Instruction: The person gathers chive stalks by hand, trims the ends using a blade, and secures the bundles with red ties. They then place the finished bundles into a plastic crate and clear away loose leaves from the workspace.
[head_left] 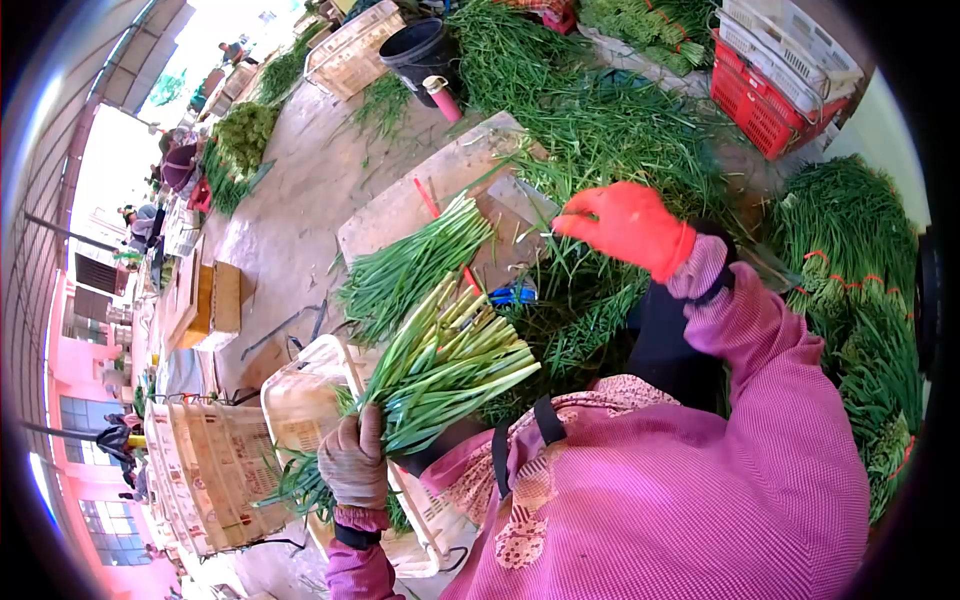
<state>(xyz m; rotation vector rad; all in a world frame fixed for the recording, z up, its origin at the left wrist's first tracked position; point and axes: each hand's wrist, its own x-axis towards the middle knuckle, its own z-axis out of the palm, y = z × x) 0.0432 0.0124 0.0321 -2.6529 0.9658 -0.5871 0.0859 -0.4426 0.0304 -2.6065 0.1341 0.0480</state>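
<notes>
In its grey glove, my left hand [352, 462] is closed round a bunch of chives [445, 365], whose pale cut ends fan out up and to the right. My right hand [630, 230], in an orange rubber glove, is raised over the chive pile with thumb and fingers pinched together. Whatever lies between those fingertips is too small to make out. Just beyond the held bunch, another bunch of chives [415, 268] lies on a worn board [385, 215]. A red strip [427, 197] sticks out from under it. A blue object [513, 296] sits beside the board.
Loose chives [620, 130] are heaped ahead, and banded bundles [850, 270] stack at right. A white crate [330, 365] and a cream basket [225, 470] stand at left. Further off are a black bucket [415, 50], a pink bottle [443, 98] and a red crate [765, 100]. Other people work far left.
</notes>
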